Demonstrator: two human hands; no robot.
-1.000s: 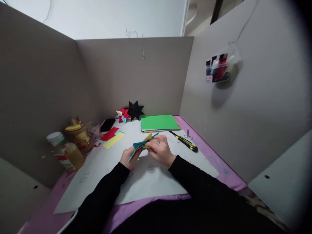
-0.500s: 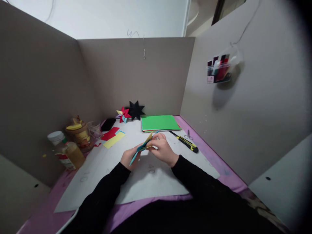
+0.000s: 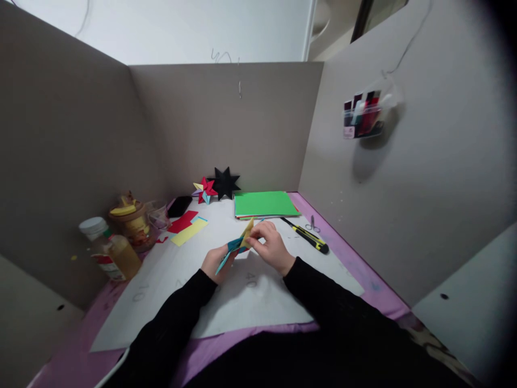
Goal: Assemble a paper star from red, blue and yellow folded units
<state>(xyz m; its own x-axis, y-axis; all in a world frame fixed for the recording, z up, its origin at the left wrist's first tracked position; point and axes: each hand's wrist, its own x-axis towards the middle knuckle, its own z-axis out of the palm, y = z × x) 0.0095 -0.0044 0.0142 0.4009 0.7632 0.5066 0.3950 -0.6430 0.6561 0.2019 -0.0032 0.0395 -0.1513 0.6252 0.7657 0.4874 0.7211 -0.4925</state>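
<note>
Above the middle of the white sheet (image 3: 161, 302), I hold a folded paper piece (image 3: 234, 247) in blue and yellow, with a little red showing beneath. My left hand (image 3: 216, 262) is closed around its lower left side; part of those fingers is hidden behind the paper. My right hand (image 3: 271, 249) pinches the yellow flap (image 3: 247, 235) on the right side, thumb and forefinger together. Beyond the hands lie a yellow paper strip (image 3: 189, 232) and a red paper piece (image 3: 183, 221).
A green paper stack (image 3: 266, 204) lies at the back, beside a black paper star (image 3: 226, 183) and a multicoloured star (image 3: 205, 189). On the right are a yellow-black utility knife (image 3: 309, 237) and scissors (image 3: 312, 224). A bottle (image 3: 111, 253), cup (image 3: 133, 223) and phone (image 3: 180, 206) stand or lie left.
My right hand's fingers have drawn together on the yellow flap, which now stands more upright and shows more of its face. My left hand has barely shifted.
</note>
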